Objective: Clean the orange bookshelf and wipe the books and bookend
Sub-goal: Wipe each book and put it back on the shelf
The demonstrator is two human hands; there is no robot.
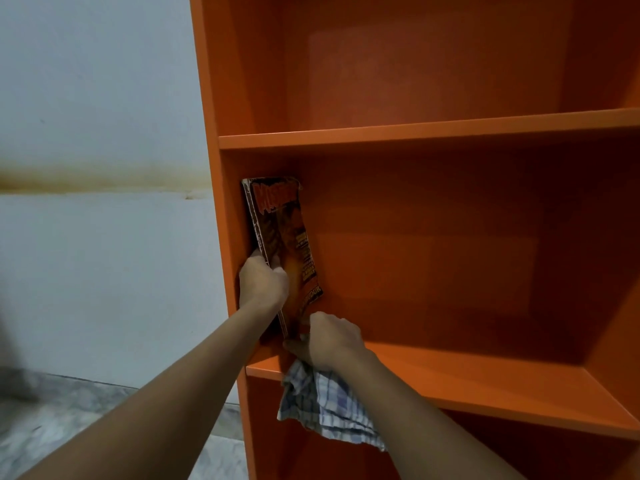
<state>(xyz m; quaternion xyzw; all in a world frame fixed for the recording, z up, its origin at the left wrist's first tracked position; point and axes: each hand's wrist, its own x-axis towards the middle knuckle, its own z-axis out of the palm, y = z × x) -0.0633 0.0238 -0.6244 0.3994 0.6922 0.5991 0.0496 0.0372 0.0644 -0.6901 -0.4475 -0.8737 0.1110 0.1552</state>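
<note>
Here, your orange bookshelf (415, 133) holds one book (287, 244), upright against its left wall on the middle shelf. Your left hand (263, 282) grips the book's spine; your right hand (332, 337), at its lower corner, clutches a checked cloth (322, 407). The cover's small print is unreadable.

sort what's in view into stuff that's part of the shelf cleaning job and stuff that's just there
Part of the job:
- orange bookshelf
- book, standing against the shelf's left side
- checked cloth
- left hand, gripping the book
- right hand, holding the cloth

Just there:
- white wall with a brown stain
- marbled floor

No bookend is in view.
</note>
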